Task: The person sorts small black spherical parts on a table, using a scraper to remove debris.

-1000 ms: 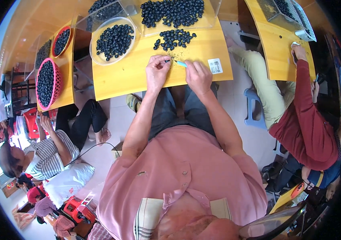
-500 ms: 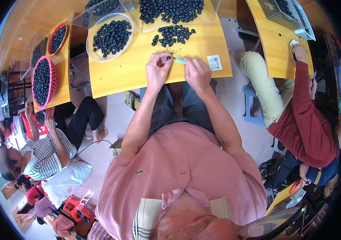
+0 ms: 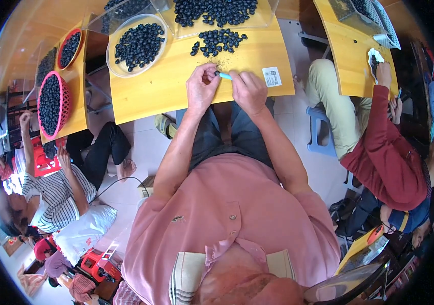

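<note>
A small light-blue tool [image 3: 225, 75] sat gripped in the right hand [image 3: 249, 91], tip toward the left hand [image 3: 201, 87], whose fingers pinched a dark berry; both hands rested on the yellow table [image 3: 161, 89], just below the loose berries [image 3: 218, 39]; a clear bowl [image 3: 136, 46] of berries stood left.

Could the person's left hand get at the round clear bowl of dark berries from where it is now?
Probably yes. The left hand sits on the yellow wooden table, and only bare tabletop lies between it and the round clear bowl of dark berries; nothing blocks the way.

pink basket [image 3: 63, 104], white label [image 3: 272, 77], blue stool [image 3: 319, 127]
</note>
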`<state>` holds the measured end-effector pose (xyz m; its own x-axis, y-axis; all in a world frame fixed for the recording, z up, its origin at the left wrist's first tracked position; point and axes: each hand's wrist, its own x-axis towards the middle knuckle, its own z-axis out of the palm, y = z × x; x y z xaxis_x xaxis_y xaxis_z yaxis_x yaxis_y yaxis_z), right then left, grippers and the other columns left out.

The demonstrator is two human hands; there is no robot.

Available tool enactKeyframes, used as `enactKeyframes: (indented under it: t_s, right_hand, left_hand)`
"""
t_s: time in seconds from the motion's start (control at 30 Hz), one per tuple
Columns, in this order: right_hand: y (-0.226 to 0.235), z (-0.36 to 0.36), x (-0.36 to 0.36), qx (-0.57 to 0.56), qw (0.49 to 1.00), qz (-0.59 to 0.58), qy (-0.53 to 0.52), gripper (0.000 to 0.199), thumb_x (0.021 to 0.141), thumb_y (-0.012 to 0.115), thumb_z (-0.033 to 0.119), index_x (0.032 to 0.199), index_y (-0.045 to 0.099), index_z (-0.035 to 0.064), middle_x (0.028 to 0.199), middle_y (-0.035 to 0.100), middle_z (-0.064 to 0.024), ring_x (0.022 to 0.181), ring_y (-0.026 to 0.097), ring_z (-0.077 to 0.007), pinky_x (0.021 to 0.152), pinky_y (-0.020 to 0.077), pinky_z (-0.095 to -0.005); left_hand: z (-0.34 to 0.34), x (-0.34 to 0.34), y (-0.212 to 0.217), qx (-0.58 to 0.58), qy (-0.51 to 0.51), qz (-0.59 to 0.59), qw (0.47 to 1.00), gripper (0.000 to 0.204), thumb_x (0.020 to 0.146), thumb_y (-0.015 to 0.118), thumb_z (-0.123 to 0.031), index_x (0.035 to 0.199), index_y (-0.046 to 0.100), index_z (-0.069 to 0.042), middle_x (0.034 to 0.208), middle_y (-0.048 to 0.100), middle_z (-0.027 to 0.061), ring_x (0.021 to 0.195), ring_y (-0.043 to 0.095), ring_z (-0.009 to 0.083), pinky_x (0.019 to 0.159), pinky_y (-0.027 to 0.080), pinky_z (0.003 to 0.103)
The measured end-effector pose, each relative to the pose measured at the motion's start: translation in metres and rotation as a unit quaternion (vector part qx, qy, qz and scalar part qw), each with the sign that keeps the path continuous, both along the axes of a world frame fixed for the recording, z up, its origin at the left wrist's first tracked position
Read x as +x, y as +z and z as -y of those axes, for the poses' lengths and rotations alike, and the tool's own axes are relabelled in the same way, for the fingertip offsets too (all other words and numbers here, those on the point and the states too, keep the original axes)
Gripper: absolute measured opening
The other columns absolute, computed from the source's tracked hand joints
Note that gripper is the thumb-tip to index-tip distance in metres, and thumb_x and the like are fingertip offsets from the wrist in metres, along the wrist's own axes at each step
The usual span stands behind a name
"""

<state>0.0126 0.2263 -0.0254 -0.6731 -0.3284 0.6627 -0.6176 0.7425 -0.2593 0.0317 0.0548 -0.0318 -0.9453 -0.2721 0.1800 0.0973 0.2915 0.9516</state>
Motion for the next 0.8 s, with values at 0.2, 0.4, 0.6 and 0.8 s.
enactKeyframes:
  t_s: [0.2,0.4,0.6,0.8]
  right_hand:
    - [-0.002,0.001,0.001,0.016,1.0,-0.004,-0.013,0.021,0.082,0.073,0.009,0.102,0.074,0.0119,0.077,0.053,-0.0032,0.072,0.063,-0.0221,0.062,0.052,-0.038]
    - [-0.004,0.002,0.0,0.014,1.0,0.003,-0.015,0.021,0.082,0.073,0.008,0.102,0.074,0.0122,0.077,0.053,-0.0034,0.072,0.063,-0.0224,0.062,0.052,-0.0383]
    - [-0.003,0.003,0.001,0.008,1.0,0.012,-0.02,0.02,0.082,0.072,0.008,0.101,0.074,0.0119,0.078,0.054,-0.0036,0.073,0.064,-0.023,0.062,0.0523,-0.0388]
    - [-0.001,0.004,0.001,0.005,0.999,0.033,-0.038,0.021,0.082,0.072,0.009,0.103,0.075,0.0109,0.079,0.056,-0.0037,0.075,0.064,-0.0231,0.065,0.0533,-0.0393]
  left_hand:
    - [0.001,0.0,-0.004,-0.001,0.003,0.008,1.0,0.036,0.086,0.081,0.004,0.12,0.073,-0.001,0.097,0.074,0.0049,0.08,0.067,0.0103,0.075,0.058,0.026]
    - [0.0,0.003,0.003,0.001,0.005,0.021,1.0,0.037,0.089,0.081,0.005,0.123,0.068,-0.001,0.099,0.073,0.0042,0.086,0.068,0.0103,0.081,0.058,0.026]
    - [-0.002,0.004,0.007,0.016,0.004,0.037,0.999,0.041,0.09,0.08,0.006,0.126,0.06,0.0,0.102,0.072,0.0044,0.09,0.067,0.0102,0.085,0.057,0.026]
    - [0.003,0.003,-0.003,0.089,0.008,0.015,0.996,0.044,0.09,0.081,0.006,0.127,0.058,0.0,0.104,0.07,0.0053,0.092,0.067,0.0099,0.085,0.057,0.026]
